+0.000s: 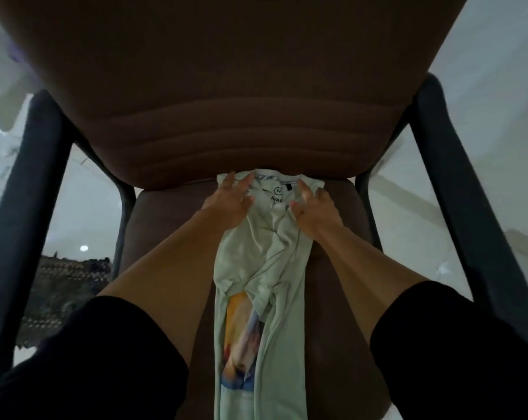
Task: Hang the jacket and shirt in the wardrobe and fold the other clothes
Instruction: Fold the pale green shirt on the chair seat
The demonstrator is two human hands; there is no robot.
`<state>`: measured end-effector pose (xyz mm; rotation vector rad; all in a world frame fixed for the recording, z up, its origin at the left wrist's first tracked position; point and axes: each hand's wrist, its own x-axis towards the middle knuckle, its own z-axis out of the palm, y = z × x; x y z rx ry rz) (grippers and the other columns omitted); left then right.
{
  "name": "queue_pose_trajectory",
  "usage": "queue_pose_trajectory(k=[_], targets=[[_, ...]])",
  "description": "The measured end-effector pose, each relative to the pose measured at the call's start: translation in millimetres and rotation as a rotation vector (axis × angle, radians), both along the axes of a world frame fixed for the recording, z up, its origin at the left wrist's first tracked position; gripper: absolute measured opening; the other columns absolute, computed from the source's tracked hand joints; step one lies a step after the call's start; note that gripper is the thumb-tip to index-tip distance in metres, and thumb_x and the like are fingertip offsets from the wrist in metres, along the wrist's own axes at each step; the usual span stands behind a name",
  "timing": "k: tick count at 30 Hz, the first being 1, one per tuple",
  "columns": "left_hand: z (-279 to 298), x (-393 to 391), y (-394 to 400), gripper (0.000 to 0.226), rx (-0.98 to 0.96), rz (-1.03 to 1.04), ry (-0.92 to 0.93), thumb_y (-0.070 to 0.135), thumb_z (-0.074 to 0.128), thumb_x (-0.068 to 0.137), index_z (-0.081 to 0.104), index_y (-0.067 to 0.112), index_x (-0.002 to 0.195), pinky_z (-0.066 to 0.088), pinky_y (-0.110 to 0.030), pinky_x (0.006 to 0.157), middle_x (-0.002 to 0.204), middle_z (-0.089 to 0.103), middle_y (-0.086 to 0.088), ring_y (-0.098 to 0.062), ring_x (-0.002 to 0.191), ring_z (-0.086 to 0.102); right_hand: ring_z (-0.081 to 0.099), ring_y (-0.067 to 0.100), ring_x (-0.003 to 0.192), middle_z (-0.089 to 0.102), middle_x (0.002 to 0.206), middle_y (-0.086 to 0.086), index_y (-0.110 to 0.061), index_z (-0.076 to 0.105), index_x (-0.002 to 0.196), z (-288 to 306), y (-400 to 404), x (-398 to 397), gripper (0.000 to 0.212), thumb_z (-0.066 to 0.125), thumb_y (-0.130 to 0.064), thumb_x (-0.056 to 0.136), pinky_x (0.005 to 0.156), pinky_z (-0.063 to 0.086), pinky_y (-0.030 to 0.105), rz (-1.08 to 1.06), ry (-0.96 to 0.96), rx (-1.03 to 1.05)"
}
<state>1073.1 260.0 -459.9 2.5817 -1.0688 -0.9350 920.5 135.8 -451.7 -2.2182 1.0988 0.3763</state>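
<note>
Both hands are down at the collar end of a pale green T-shirt (265,259), and only the head view shows it. The garment lies on the brown seat of the chair (341,268), bunched into a long narrow strip. Its long axis runs straight away from me: hem end near my body at the bottom of the frame, neck label up by the foot of the backrest (226,101). A coloured print peeks out of a fold about halfway down the strip.

My left hand (229,198) sits on the left shoulder of the shirt, fingers spread and fairly straight, resting on the cloth rather than closing round it. My right hand (312,204) is on the right shoulder, fingers a little more curled over the fabric; whether it has actually pinched a fold I cannot tell from here. The collar label lies between the two hands, so neither is nearer; they flank it evenly.

That's the relation that matters, I reckon. The shirt lies lengthwise ahead of me with both shoulders under my hands, so the next move looks like taking a shoulder in each hand and drawing them apart sideways, towards the dark armrests (456,177), to open the strip flat before folding. With the cloth this bunched, a sleeve may stay tucked inside.
</note>
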Motion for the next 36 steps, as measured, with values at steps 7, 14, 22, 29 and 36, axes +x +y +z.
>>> queue_pose_trajectory(k=[7, 14, 22, 29, 36], targets=[[-30.1, 6.5, -8.9, 0.04, 0.001, 0.016, -0.106, 0.034, 0.039, 0.097, 0.045, 0.027, 0.135, 0.043, -0.04, 0.098, 0.142, 0.034, -0.016, -0.036, 0.121, 0.045, 0.035, 0.036, 0.126, 0.032, 0.139, 0.02, -0.016, 0.042, 0.14, -32.1, -7.4, 7.7, 0.045, 0.039, -0.032, 0.098, 0.097, 0.039, 0.043, -0.017, -0.058, -0.159], [-24.7, 8.8, -15.6, 0.039, -0.009, 0.171, -0.211, 0.034, 0.039, 0.097, 0.063, 0.009, 0.113, 0.046, -0.036, 0.083, 0.119, 0.054, -0.017, -0.035, 0.106, 0.056, 0.036, 0.03, 0.13, 0.04, 0.141, 0.013, -0.002, 0.052, 0.131, -43.6, -2.7, -3.2, 0.04, 0.042, -0.023, 0.098, 0.102, 0.039, 0.043, -0.038, -0.169, -0.241], [23.1, 6.9, -2.0, 0.014, -0.251, 0.518, -0.061, 0.019, 0.069, 0.078, 0.066, 0.008, 0.071, 0.054, -0.03, 0.073, 0.071, 0.067, -0.01, -0.021, 0.068, 0.063, 0.054, 0.025, 0.114, 0.051, 0.133, 0.009, -0.006, 0.06, 0.124, -7.1, -0.6, -15.9, 0.038, 0.049, -0.028, 0.095, 0.093, 0.039, 0.029, -0.2, -0.261, -0.242], [99.6, 5.3, 28.2, 0.017, -0.299, 0.412, -0.115, -0.001, 0.055, 0.081, 0.053, 0.015, 0.073, 0.042, -0.022, 0.06, 0.103, 0.051, -0.012, -0.016, 0.068, 0.05, 0.062, 0.028, 0.099, 0.066, 0.111, 0.013, -0.004, 0.07, 0.107, 79.2, 8.6, -26.9, 0.024, 0.06, -0.013, 0.088, 0.085, 0.042, 0.024, -0.433, -0.402, -0.279], [218.0, -16.3, 60.2, 0.045, -0.188, 0.195, -0.054, -0.008, 0.034, 0.086, 0.073, 0.015, 0.088, 0.049, -0.026, 0.089, 0.109, 0.067, -0.004, -0.022, 0.1, 0.061, 0.06, 0.028, 0.107, 0.065, 0.115, 0.013, -0.004, 0.071, 0.105, 187.3, 23.4, -54.5, 0.03, 0.048, 0.003, 0.088, 0.085, 0.04, 0.017, -0.401, -0.455, -0.202]])
